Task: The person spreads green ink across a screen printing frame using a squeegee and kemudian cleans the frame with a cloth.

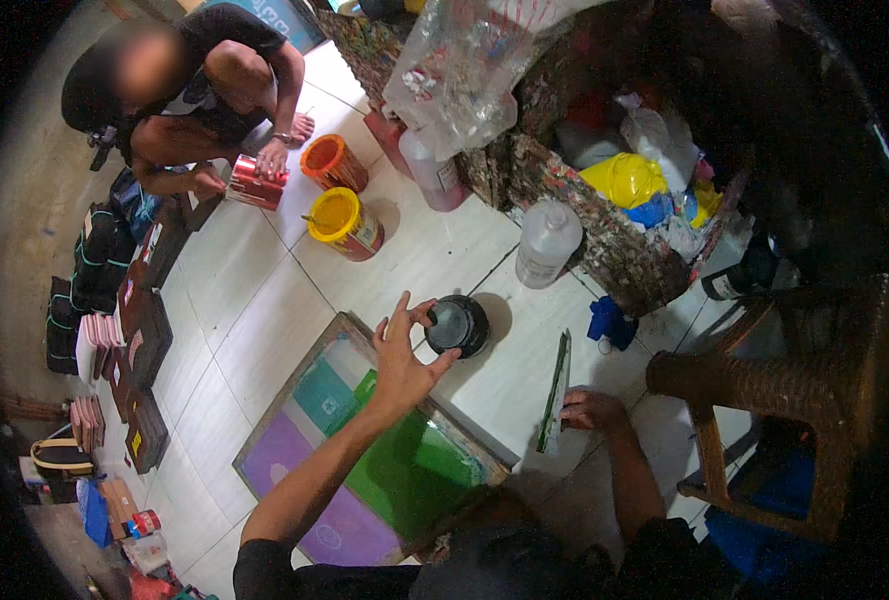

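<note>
My left hand (405,350) reaches over a wooden-framed printing screen (295,400) and spans a round black jar (460,328). Thumb and forefinger press on opposite sides of the jar's rim, while the other fingers stay spread. Purple, teal and green areas cover the screen's mesh, with wet green paint pooled on its right part. In my right hand (593,410), to the right of the screen, is a flat squeegee (556,395) with green paint along its blade, held upright off the floor.
A clear plastic bottle (549,245), a blue crumpled cloth (612,322) and a brown stool (755,400) stand to the right. Farther off are a yellow paint tub (346,223) and an orange tub (334,163). At far left a crouching person's hands hold a red can (256,183).
</note>
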A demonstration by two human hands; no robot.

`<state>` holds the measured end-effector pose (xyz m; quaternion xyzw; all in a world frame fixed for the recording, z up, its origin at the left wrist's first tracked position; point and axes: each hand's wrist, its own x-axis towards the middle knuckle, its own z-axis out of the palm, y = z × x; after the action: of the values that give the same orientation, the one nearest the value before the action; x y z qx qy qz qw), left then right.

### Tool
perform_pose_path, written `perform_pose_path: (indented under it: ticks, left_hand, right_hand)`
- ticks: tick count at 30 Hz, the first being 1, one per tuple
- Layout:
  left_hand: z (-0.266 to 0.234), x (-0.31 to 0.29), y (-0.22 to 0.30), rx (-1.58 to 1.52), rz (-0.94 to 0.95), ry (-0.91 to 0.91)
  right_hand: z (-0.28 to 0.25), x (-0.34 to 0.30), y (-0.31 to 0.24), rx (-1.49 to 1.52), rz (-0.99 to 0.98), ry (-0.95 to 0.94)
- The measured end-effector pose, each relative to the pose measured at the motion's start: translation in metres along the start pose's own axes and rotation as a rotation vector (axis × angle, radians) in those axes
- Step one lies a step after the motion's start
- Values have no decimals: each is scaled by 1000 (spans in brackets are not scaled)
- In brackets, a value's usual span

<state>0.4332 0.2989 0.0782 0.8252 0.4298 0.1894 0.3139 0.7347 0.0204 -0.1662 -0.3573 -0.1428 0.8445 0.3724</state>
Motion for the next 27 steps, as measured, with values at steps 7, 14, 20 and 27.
perform_pose_path:
  ticks: [7, 14, 20, 27]
  left_hand:
    - [-17, 4, 6, 348, 216, -50]
    - [-34, 21, 33, 415, 247, -217]
    - [-51, -9, 27, 318, 236, 7]
    - [-72, -102, 59, -494, -199, -630]
  right_hand:
    - [15, -2, -23, -78, 35, -123]
    - [15, -1, -21, -125, 50, -87]
    - [61, -28, -23, -412, -130, 313]
    - [250, 21, -107, 28, -493, 149]
